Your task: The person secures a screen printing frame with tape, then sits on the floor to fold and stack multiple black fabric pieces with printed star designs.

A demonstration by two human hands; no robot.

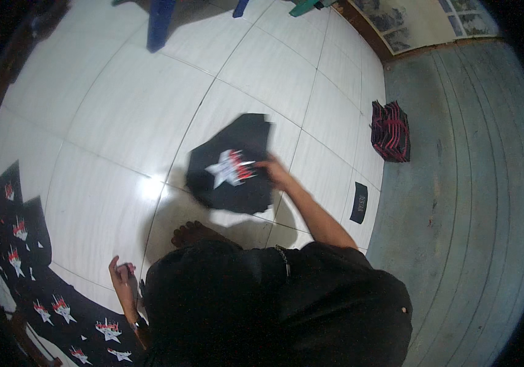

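A black cloth piece [231, 165] with a white and red star print lies on the white tiled floor [121, 116] in front of me. My right hand [274, 171] reaches out and grips its right edge; the cloth looks blurred. My left hand [122, 276] rests low at the left near the floor, its fingers curled around a small dark thing that I cannot make out. A bare foot [194, 232] shows just below the cloth. My dark shirt fills the lower middle of the view.
Several black cloth pieces [23, 257] with the same star print lie spread along the left edge. A folded black and red stack [390, 131] sits at the right by the grey concrete floor [464, 183]. A small black tag [359, 202] lies nearby. Blue furniture legs [159, 24] stand at the top.
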